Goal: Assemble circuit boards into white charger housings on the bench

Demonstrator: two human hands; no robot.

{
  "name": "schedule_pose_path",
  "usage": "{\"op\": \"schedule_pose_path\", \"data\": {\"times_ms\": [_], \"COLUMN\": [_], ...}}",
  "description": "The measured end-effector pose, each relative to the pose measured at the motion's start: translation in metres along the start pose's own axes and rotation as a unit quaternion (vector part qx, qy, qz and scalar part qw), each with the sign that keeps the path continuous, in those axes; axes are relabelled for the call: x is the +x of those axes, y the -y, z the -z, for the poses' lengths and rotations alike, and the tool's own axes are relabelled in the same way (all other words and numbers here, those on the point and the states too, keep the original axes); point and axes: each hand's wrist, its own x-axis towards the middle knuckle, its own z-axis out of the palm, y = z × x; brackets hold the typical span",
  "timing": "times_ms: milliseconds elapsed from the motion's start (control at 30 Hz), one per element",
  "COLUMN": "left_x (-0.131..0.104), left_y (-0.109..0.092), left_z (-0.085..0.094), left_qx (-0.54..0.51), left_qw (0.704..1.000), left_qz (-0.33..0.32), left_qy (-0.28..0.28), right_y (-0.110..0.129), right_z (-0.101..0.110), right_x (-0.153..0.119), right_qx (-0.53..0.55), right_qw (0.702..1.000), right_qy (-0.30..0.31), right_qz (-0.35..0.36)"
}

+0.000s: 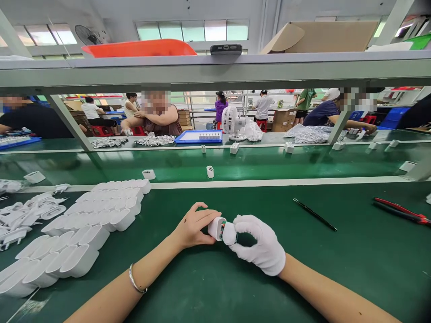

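My left hand (192, 228), bare with a bracelet on the wrist, grips a white charger shell (216, 226) at the middle of the green mat. My right hand (261, 242), in a white glove, pinches the mating white cap piece (229, 233) against the shell's open end, where a bit of circuit board shows between them. Both hands rest low on the mat, close to my body.
Rows of white charger shells (84, 233) lie at my left, with loose plug parts (23, 215) beyond them. A black pen (314, 214) and red-handled pliers (400, 210) lie at the right. A green conveyor (269, 163) carries single chargers. Other people sit across it.
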Motion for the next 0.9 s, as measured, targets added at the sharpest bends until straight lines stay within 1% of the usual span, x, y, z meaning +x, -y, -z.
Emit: {"op": "schedule_pose_path", "data": {"times_ms": [100,200,267,367,500,633,800,833,900], "left_x": [0.001,0.003,0.005,0.007,0.008,0.008,0.009,0.009,0.008], "left_y": [-0.002,-0.004,-0.005,-0.006,-0.008,-0.01,-0.013,-0.013,-0.015], "left_z": [0.0,0.001,0.002,0.002,0.001,0.001,0.002,0.002,0.001], "left_qx": [0.028,0.045,0.051,0.053,0.055,0.06,0.06,0.055,0.043], "left_qw": [0.999,0.995,0.992,0.99,0.989,0.987,0.986,0.987,0.991], "left_qz": [-0.035,-0.082,-0.096,-0.101,-0.112,-0.117,-0.112,-0.105,-0.081], "left_qy": [-0.02,-0.044,-0.063,-0.085,-0.083,-0.091,-0.104,-0.104,-0.099], "right_y": [-0.002,-0.003,-0.003,-0.003,-0.005,-0.005,-0.004,-0.004,-0.003], "right_z": [0.001,0.004,0.005,0.006,0.004,0.002,0.005,0.007,0.01], "right_x": [0.002,0.005,0.006,0.007,0.005,0.005,0.001,-0.001,-0.005], "right_qx": [0.002,0.001,-0.007,-0.022,-0.043,-0.069,-0.143,-0.147,-0.139], "right_qw": [0.999,0.996,0.994,0.993,0.991,0.989,0.974,0.974,0.979], "right_qy": [0.011,0.066,0.098,0.097,0.108,0.095,0.164,0.165,0.136], "right_qz": [0.034,0.053,0.058,0.062,0.066,0.085,0.058,0.059,0.065]}}
